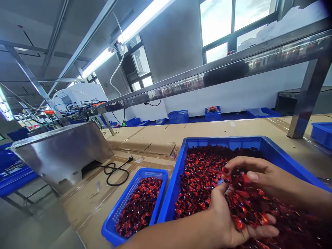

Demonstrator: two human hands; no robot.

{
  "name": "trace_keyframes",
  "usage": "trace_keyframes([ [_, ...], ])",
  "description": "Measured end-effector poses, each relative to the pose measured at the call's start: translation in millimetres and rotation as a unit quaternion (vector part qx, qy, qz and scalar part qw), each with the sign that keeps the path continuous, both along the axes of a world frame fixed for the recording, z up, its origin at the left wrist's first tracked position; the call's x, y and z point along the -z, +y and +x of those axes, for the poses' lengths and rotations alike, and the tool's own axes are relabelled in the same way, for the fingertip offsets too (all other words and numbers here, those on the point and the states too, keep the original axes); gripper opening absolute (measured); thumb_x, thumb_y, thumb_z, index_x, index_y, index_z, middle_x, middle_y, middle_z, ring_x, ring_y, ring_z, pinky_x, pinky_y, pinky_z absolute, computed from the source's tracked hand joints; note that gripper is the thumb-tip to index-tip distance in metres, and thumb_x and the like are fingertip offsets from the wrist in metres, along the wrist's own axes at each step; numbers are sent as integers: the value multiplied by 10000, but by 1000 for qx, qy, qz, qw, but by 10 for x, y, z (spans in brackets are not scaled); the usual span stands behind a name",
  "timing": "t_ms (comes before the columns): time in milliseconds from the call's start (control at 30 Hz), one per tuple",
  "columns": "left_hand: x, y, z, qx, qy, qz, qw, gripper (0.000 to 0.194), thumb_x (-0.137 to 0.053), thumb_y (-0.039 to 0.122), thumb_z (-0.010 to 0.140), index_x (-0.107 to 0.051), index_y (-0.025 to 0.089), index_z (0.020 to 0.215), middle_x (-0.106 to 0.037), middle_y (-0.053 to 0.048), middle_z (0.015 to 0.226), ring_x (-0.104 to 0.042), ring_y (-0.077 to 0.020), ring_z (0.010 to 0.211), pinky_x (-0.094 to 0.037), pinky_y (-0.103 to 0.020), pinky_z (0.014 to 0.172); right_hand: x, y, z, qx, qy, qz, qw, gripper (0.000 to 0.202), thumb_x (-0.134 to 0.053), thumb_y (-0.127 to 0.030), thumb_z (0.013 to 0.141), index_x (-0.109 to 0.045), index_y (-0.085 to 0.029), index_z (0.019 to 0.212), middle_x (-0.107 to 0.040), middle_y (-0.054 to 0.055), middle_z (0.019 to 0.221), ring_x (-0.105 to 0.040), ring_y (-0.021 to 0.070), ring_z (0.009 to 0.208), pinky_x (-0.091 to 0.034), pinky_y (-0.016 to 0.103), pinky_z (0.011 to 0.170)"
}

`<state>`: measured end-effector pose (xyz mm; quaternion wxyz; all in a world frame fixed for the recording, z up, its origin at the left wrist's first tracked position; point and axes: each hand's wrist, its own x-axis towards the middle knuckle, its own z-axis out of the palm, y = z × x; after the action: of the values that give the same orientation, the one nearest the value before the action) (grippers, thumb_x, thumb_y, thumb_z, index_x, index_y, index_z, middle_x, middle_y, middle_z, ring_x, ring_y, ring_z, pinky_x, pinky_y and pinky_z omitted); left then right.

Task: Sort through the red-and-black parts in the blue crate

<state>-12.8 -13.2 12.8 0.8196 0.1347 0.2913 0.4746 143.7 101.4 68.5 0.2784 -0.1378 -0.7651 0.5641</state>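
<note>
My left hand (223, 218) is cupped palm up over the large blue tub (181, 155), cradling a heap of small, glossy, dark-red translucent plastic pieces (243, 207). Just above it, my right hand (261, 174) has its fingers and thumb bent around a few of the same pieces. Many more such pieces (199, 173) fill the tub under both hands. What exactly the pieces are is too small to make out. Beside my left forearm stands a smaller perforated blue basket (153, 170), also holding red pieces.
Cardboard (145, 136) covers the bench. A black power cord (116, 167) lies left of the basket, near a steel machine housing (62, 152). A metal rail (186, 81) crosses above the bench, held by a post (306, 100). Another blue bin (323, 133) stands far right.
</note>
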Motion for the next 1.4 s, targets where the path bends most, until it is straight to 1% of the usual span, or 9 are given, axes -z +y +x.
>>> trace_keyframes([
  [200, 147, 138, -38, 14, 76, -12, 997, 817, -315, 744, 1031, -810, 104, 1142, -704, -165, 957, -710, -268, 756, -624, -395, 658, -75, -112, -29, 27, 29, 217, 975, 316, -832, -602, 961, -876, -354, 1151, -832, 91, 1134, -816, 291, 1011, -694, 388, 874],
  [300, 156, 163, -29, 26, 85, -15, 996, 882, -223, 740, 1031, -813, 89, 1113, -694, -170, 953, -722, -271, 746, -621, -376, 605, -50, -166, -55, 54, 51, 257, 964, 252, -807, -554, 1000, -838, -354, 1150, -826, 68, 1105, -811, 262, 990, -686, 363, 863],
  [400, 158, 145, -17, 28, 84, 2, 996, 824, -326, 746, 1004, -811, 92, 1127, -707, -174, 986, -733, -270, 751, -631, -382, 606, -11, -182, -70, 98, 76, 258, 958, 249, -811, -550, 1000, -785, -312, 1069, -803, 64, 1046, -799, 250, 959, -682, 336, 827],
  [567, 101, 100, -6, 18, 85, 5, 996, 676, -500, 721, 970, -790, 125, 1104, -690, -133, 928, -741, -264, 725, -646, -384, 574, 17, -143, -53, 176, 74, 178, 965, 365, -855, -579, 967, -665, -268, 958, -763, 59, 1019, -743, 188, 785, -654, 270, 661],
  [800, -159, 30, -41, -6, 79, -3, 997, 575, -545, 651, 989, -771, 144, 1136, -694, -111, 876, -747, -244, 675, -630, -331, 484, 73, -134, -25, 126, 63, 107, 984, 376, -843, -572, 984, -619, -271, 1001, -745, 55, 1066, -761, 198, 820, -709, 308, 685],
  [967, -155, 42, -20, 34, 78, 0, 996, 540, -635, 644, 924, -777, 141, 1060, -670, -93, 849, -734, -232, 630, -623, -322, 444, 71, -213, -50, 185, 73, 211, 957, 348, -847, -537, 976, -686, -301, 1175, -784, 49, 997, -779, 205, 771, -694, 310, 674],
  [1067, -152, 25, 10, 18, 81, 11, 996, 503, -695, 609, 896, -776, 133, 1034, -655, -86, 853, -730, -220, 642, -619, -296, 456, 0, -242, -45, 231, 55, 260, 936, 377, -823, -556, 985, -734, -330, 1273, -814, 44, 955, -784, 225, 766, -669, 338, 666],
  [1233, -178, -24, 26, 6, 87, 16, 996, 456, -716, 559, 890, -775, 127, 1025, -651, -88, 888, -724, -215, 671, -604, -280, 455, -107, -256, -21, 243, 35, 303, 921, 313, -788, -628, 988, -827, -331, 1081, -838, 67, 961, -756, 247, 758, -626, 396, 666],
  [1400, -176, -26, 28, 17, 93, 19, 995, 472, -702, 556, 891, -777, 117, 1047, -652, -98, 903, -716, -214, 665, -602, -285, 460, -134, -297, -34, 227, 68, 321, 917, 233, -816, -563, 989, -834, -346, 1071, -840, 51, 955, -740, 233, 738, -611, 392, 674],
])
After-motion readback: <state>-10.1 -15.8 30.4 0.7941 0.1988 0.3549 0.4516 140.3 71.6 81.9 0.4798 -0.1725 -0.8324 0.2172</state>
